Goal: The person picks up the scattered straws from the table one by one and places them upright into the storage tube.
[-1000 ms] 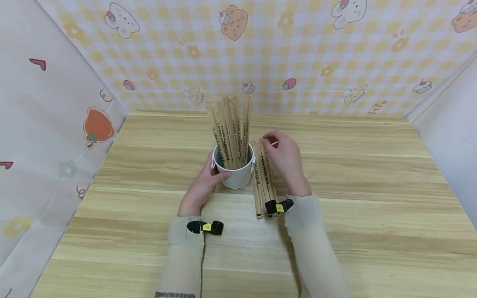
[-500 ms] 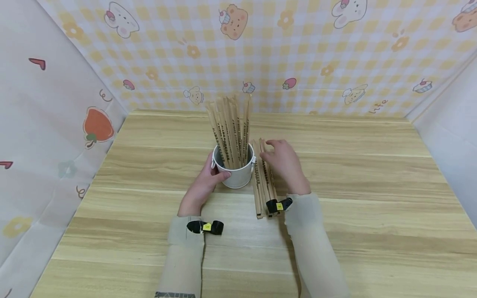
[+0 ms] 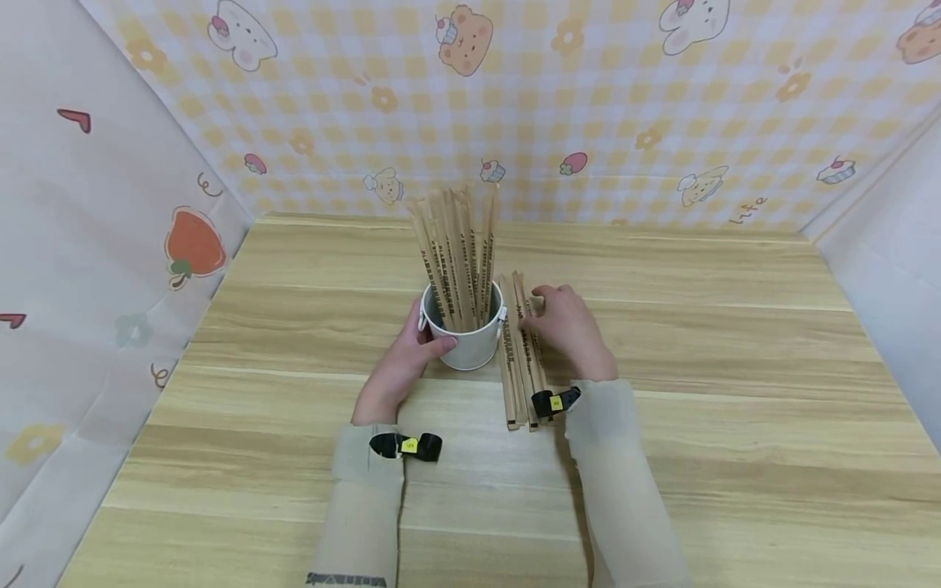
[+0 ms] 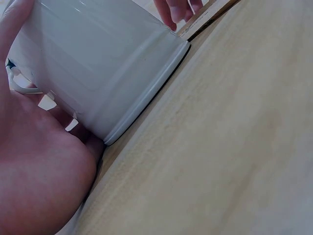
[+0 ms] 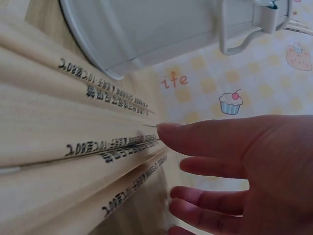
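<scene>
The left hand (image 3: 400, 359) curls around the smooth white metal bucket (image 3: 465, 341) (paper-wrapped chopsticks (image 3: 456, 257) stand upright inside). The right hand (image 3: 569, 331), fingers relaxed, has lowered onto the flat wrapped chopstick bundle (image 3: 519, 359) lying beside the bucket, long axis pointing away across the wooden table (image 3: 735, 392).

You see a glossy white metal bucket (image 3: 465, 343), matt paper-wrapped sticks (image 3: 524, 359), and a smooth wood-grain table (image 3: 698, 392).

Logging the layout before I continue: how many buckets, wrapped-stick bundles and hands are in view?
white bucket: 1
wrapped-stick bundles: 2, the standing bundle in the bucket, the flat bundle beside it
hands: 2, left hand, right hand
Total: 5
</scene>
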Motion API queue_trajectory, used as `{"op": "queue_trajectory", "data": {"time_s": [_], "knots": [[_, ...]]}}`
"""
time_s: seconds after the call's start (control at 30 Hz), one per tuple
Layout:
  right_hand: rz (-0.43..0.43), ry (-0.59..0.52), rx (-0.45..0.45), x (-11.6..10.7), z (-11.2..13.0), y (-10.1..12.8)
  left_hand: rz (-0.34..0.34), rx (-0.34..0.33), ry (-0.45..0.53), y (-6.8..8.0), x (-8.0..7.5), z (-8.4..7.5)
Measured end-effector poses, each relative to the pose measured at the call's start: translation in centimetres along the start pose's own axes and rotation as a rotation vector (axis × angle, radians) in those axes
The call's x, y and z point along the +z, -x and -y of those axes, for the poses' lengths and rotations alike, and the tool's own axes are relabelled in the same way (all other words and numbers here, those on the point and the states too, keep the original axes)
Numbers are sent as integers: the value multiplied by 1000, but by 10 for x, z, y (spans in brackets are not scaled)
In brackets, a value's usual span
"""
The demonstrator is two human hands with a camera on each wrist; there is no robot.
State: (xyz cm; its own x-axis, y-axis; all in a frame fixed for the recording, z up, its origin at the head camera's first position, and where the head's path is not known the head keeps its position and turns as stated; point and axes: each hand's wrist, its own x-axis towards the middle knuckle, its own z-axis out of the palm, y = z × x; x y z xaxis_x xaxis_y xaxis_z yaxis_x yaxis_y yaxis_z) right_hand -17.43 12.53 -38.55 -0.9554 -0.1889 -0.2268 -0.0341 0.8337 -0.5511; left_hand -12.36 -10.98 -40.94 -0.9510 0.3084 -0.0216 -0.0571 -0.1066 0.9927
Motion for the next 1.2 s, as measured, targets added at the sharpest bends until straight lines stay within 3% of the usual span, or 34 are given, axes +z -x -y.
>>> {"op": "queue_trajectory", "data": {"time_s": [0.7, 1.0, 1.2], "knots": [[34, -2, 36, 5, -4, -6, 7, 19, 27, -2, 0, 1], [101, -148, 83, 1, -4, -4, -2, 0, 2, -1, 1, 0], [114, -142, 84, 3, -6, -6, 4, 11, 9, -1, 0, 1]]}}
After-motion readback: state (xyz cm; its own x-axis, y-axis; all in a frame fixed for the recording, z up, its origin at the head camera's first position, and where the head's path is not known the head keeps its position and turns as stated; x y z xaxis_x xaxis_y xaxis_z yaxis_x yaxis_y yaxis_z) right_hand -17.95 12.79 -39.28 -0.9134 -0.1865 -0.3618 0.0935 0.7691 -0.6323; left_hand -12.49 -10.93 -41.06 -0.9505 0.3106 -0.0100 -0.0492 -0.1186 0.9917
